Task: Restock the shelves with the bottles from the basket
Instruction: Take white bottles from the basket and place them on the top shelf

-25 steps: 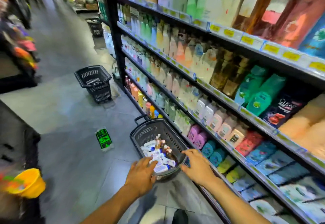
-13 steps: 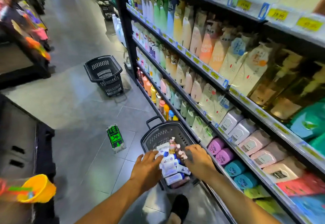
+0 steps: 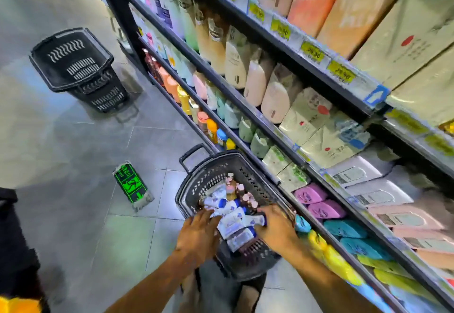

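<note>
Our left hand (image 3: 197, 236) lies spread on the white bottles (image 3: 232, 221) heaped at the near end of the basket (image 3: 211, 177) on the floor. Our right hand (image 3: 276, 230) curls over one; we cannot tell if it grips. We should grip one bottle each, lift clear, then face the shelves (image 3: 267, 118) alongside.

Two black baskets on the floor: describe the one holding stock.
Follow the dark metal shelving toward the camera. The black plastic basket beside it holds white tubes and brown bottles; the other basket stands alone up the aisle.

Perforated black plastic basket (image 3: 196, 185) on smooth, faintly glossy floor tiles (image 3: 73, 214).
</note>
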Motion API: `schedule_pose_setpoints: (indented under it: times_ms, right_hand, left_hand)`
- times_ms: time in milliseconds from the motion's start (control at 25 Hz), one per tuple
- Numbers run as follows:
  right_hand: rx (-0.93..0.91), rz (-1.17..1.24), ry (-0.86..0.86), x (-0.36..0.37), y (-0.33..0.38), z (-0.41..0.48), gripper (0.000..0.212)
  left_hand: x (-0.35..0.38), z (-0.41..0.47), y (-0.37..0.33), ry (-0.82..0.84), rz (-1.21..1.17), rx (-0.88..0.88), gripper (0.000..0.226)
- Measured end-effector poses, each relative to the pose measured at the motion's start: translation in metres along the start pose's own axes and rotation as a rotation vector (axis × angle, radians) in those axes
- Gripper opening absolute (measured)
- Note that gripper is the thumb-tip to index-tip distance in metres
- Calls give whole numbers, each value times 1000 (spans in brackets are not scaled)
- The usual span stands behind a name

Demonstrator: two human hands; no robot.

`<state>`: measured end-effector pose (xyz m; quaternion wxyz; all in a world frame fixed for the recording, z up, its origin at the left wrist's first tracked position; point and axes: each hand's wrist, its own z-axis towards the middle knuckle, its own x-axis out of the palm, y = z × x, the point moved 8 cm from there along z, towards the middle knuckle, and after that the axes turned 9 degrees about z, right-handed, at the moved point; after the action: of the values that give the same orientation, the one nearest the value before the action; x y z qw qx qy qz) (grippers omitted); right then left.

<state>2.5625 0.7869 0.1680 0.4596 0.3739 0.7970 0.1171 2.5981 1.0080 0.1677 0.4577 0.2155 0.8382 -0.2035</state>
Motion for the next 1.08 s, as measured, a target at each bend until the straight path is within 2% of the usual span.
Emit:
schedule_pose_setpoints:
  times_ms: [160, 240, 360, 520, 640, 800, 1080]
  right_hand:
    - [116, 100, -84, 72, -70, 49, 46]
    - [194, 137, -53, 111, -99, 64, 46]
    - [279, 217, -50, 148, -120, 80, 54]
    - [346, 385, -71, 190, -146, 95, 49]
    - [397, 339, -30, 219, -173, 114, 41]
    - [429, 325, -13, 257, -205, 138, 43]
    - [481, 407, -112, 298, -244, 166, 43]
  left_hand:
    - [46, 51, 19, 73, 96, 111, 56]
    - [74, 76, 35, 116, 120, 117, 60]
    - [117, 112, 54, 168, 147, 124, 68]
    - [163, 159, 67, 243, 200, 114, 68]
    - [207, 208, 74, 256, 255, 91, 66]
    - [257, 279, 92, 264, 408, 29, 68]
    - [321, 347, 95, 324, 435, 120, 63]
